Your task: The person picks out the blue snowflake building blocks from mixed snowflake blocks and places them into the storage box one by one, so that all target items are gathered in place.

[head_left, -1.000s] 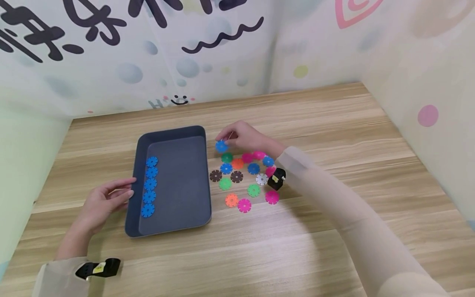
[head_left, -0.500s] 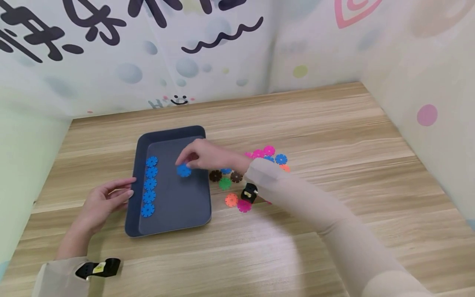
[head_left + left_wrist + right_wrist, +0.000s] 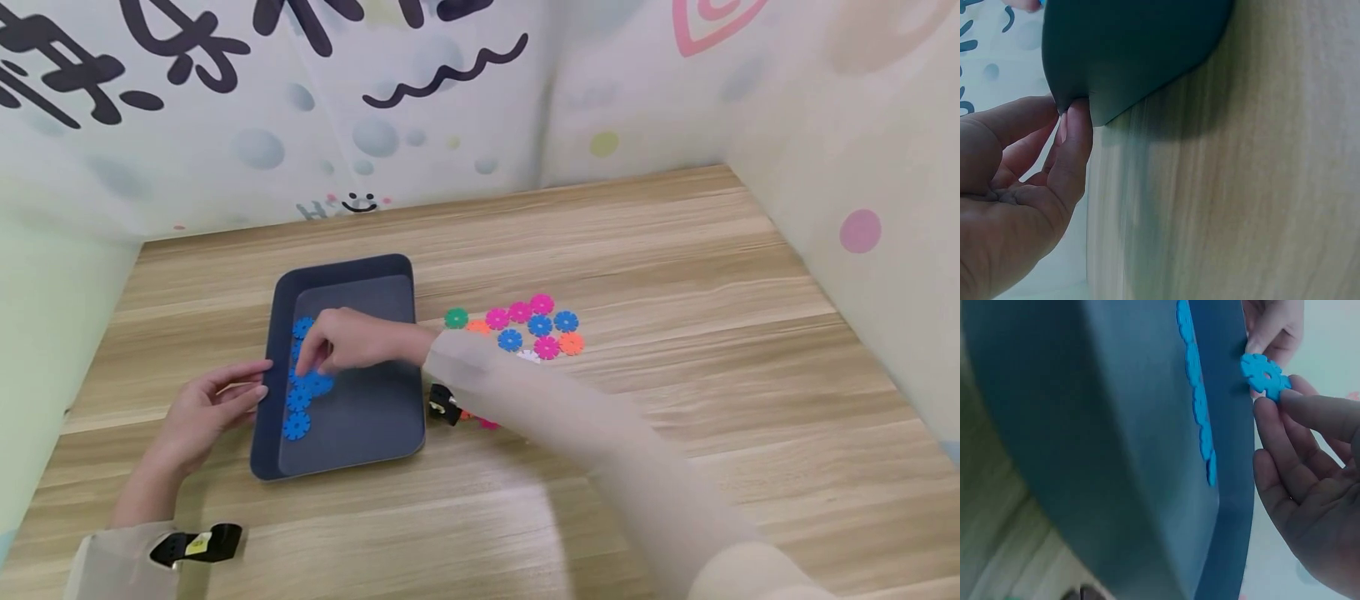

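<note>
The dark grey tray (image 3: 367, 421) lies on the wooden table. Along its left inner side runs a column of blue notched plastic discs (image 3: 297, 426), partly covered by my right hand (image 3: 356, 340) in the head view. That hand pinches another blue notched disc (image 3: 1264, 375) between thumb and fingers, above the column in the right wrist view. My left hand (image 3: 206, 417) grips the tray's left rim; the left wrist view shows thumb and fingers at the tray edge (image 3: 1079, 94).
Right of the tray lie several loose discs: pink (image 3: 497, 318), blue (image 3: 510, 340), orange (image 3: 572, 343), green (image 3: 456, 317) and white (image 3: 528, 356). My right forearm hides others. A printed wall (image 3: 450, 108) stands behind the table.
My right hand has carried the blue disc leftward from beside the loose discs, over the tray's right rim, to the column of blue discs. My left hand stays at the tray's rim.
</note>
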The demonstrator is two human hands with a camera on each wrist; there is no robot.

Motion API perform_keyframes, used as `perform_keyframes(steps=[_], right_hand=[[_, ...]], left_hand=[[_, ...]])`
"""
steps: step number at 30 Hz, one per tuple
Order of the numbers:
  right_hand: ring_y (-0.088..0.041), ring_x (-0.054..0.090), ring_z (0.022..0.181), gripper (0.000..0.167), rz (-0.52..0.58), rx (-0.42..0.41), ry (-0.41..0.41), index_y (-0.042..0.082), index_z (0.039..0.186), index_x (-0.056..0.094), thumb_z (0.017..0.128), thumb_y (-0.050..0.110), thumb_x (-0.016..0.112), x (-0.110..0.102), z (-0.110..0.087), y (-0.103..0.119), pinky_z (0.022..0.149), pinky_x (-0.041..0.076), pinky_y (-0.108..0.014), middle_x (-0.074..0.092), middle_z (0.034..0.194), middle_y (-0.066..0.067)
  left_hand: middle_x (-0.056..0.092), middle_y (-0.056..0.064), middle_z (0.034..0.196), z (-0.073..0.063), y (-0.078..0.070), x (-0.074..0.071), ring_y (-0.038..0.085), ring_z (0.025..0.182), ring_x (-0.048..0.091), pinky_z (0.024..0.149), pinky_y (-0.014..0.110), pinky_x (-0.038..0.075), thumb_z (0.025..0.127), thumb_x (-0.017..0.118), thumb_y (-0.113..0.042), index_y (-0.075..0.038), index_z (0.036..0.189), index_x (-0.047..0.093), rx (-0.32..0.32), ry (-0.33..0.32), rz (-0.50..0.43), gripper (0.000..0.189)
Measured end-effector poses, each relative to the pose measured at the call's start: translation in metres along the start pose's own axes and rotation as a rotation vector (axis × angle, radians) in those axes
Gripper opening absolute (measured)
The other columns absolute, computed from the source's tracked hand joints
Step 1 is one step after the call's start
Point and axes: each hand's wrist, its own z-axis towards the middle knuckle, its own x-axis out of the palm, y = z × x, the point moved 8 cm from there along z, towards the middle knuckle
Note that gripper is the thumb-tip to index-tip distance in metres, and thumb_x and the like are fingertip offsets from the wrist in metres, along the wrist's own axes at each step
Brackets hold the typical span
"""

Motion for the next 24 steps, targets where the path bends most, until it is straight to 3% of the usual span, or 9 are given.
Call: perform_keyframes(steps=[8, 18, 24], right_hand=[[-0.008, 0.058, 0.07, 0.027, 0.029, 0.058, 0.111, 0.001, 0.098, 0.071, 0.082, -0.013, 0.054, 0.023, 0.015, -0.002, 0.066, 0.048, -0.015, 0.068, 0.091, -0.005], [-0.014, 0.062, 0.067, 0.027, 0.028, 0.078, 0.181, 0.0, 0.098, 0.07, 0.084, -0.014, 0.052, 0.025, 0.025, 0.007, 0.064, 0.05, -0.018, 0.066, 0.086, -0.004], [-0.016, 0.062, 0.066, 0.023, 0.023, 0.19, 0.261, 0.001, 0.095, 0.069, 0.084, -0.012, 0.054, 0.034, 0.026, 0.001, 0.064, 0.051, -0.02, 0.064, 0.089, -0.004]], left_hand=[[0.059, -0.012, 0.101, 0.0, -0.001, 0.001, 0.001, 0.085, 0.06, 0.068, 0.018, 0.052, 0.091, 0.058, -0.012, -0.017, 0.124, 0.057, 0.014, 0.01, -0.048, 0.034], [0.058, -0.012, 0.101, 0.0, -0.001, 0.001, 0.0, 0.088, 0.06, 0.068, 0.018, 0.052, 0.091, 0.058, -0.012, -0.017, 0.124, 0.057, 0.017, 0.021, -0.066, 0.034], [0.06, -0.011, 0.101, 0.0, 0.0, 0.001, 0.0, 0.088, 0.06, 0.068, 0.019, 0.052, 0.091, 0.058, -0.012, -0.013, 0.126, 0.056, 0.015, 0.023, -0.062, 0.035]])
